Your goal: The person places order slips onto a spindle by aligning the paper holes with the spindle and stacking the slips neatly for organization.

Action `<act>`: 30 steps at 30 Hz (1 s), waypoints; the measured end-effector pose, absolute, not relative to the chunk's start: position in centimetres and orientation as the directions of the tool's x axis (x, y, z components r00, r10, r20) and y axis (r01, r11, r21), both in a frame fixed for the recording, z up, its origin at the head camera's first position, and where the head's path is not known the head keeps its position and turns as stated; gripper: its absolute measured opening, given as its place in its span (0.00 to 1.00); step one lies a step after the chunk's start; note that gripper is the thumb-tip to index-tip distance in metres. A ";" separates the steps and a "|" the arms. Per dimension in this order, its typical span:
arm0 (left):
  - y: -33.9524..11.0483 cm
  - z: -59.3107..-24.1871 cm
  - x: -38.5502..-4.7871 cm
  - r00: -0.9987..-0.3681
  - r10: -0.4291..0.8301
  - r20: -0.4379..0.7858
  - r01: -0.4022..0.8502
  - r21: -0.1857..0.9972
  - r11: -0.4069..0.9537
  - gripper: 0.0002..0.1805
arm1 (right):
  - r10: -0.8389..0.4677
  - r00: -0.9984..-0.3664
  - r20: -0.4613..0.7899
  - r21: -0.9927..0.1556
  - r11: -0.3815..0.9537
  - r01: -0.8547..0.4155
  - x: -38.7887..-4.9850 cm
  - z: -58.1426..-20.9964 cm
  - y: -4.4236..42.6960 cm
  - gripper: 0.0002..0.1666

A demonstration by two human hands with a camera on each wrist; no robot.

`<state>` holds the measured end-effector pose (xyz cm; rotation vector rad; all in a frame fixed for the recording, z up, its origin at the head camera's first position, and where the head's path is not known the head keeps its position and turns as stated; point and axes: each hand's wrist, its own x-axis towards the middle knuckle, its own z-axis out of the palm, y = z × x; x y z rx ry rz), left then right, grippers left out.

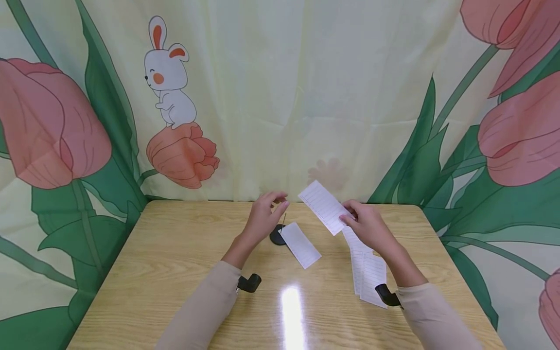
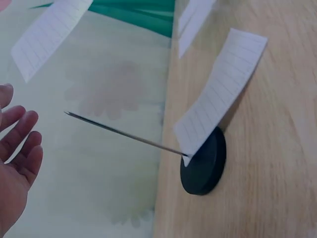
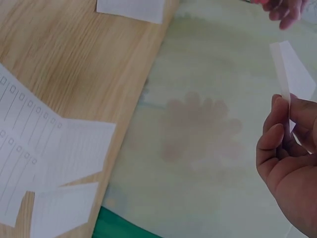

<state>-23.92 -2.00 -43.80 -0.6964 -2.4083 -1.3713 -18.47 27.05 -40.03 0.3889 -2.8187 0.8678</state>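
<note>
A paper spike with a round black base and a thin metal rod stands toward the back of the table. One lined paper slip is pierced near its end and sits low on the rod, slanting off the base. My left hand hovers beside the spike's tip, fingers relaxed and holding nothing. Between thumb and fingers, my right hand pinches another lined slip, raised above the table to the right of the spike. Beneath the right hand lie several loose lined slips, overlapping.
The wooden table ends at a curtain printed with tulips and a rabbit. Black wrist mounts show at both sleeves. A bright light reflection falls on the front middle of the tabletop.
</note>
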 end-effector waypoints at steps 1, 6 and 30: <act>-1.9 -43.6 -24.0 -0.844 0.269 0.464 0.536 0.730 0.424 0.15 | -0.202 -0.952 0.229 -0.530 0.794 -0.296 -18.5 -40.1 26.9 0.13; -1.4 -42.8 -24.4 -0.851 0.274 0.448 0.525 0.750 0.403 0.13 | -0.224 -0.951 0.214 -0.551 0.776 -0.307 -18.7 -40.3 26.2 0.13; -1.6 -42.5 -24.6 -0.921 0.262 0.288 0.374 0.842 0.389 0.06 | -0.233 -0.961 0.152 -0.656 0.703 -0.274 -18.8 -42.4 24.1 0.08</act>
